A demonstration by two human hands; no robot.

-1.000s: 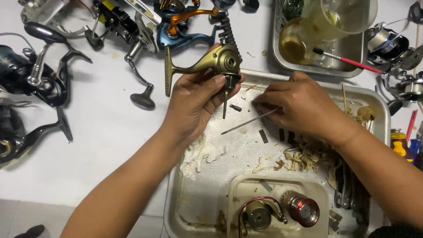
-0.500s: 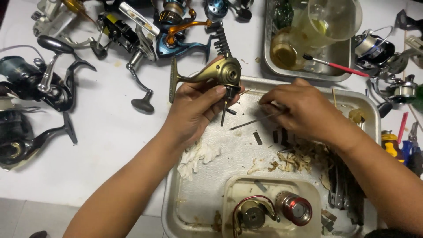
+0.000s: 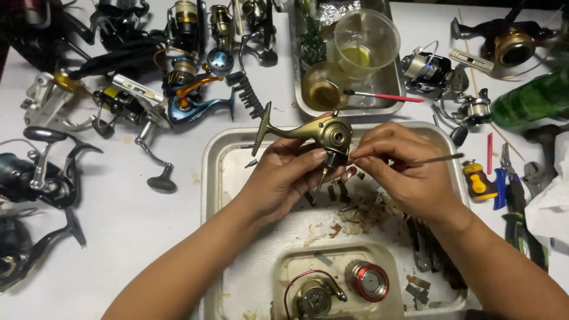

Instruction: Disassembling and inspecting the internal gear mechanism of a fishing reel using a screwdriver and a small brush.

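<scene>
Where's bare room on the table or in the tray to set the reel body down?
The widest bare patch is the white table left of the metal tray, below the crank handle. Inside the tray, its left part beside the left hand is bare. Crowded: the reel pile at top left, the tools right of the tray, and the scraps under the right hand.

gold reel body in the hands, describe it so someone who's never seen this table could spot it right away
Start at the large shallow metal tray in the middle of the white table. Above its upper edge the left hand holds up a matte gold fishing reel body with a long foot pointing left. Unlike the reels scattered around, it is bare, without handle or spool.
</scene>
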